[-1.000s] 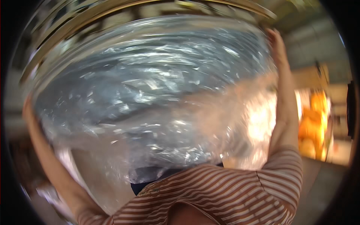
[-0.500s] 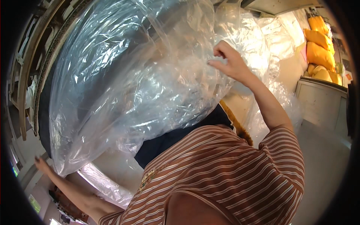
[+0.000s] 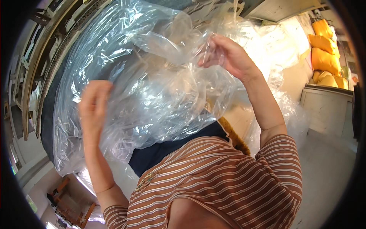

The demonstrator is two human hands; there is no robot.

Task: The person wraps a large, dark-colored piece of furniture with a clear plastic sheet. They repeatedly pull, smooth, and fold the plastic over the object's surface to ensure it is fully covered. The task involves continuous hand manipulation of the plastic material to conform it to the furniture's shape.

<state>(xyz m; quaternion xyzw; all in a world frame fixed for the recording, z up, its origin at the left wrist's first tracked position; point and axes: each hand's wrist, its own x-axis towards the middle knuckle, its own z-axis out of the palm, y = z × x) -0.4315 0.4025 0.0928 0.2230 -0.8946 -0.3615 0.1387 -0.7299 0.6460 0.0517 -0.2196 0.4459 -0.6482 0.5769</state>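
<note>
A large heap of crumpled clear plastic film (image 3: 152, 95) spreads before me over a dark surface. My right hand (image 3: 228, 57) is at its upper right edge. Its fingers are curled around a fold of the film, which partly covers them. On the other side, my left hand (image 3: 93, 103) is in front of the film's left part. Motion smears its fingers, and I cannot see whether it holds any of the film. The near edge of the film lies against my dark blue garment (image 3: 152, 154).
Orange-yellow bundles (image 3: 325, 59) are stacked on a pale cabinet (image 3: 328, 107) at the right. Wooden rails (image 3: 30, 87) curve along the left. More clear plastic (image 3: 286, 103) hangs to the right of my arm. A brown wooden frame (image 3: 70, 202) stands at lower left.
My left hand has swung from the far lower left up and in over the film. My right hand has shifted slightly left and now grips film. The film is more bunched.
</note>
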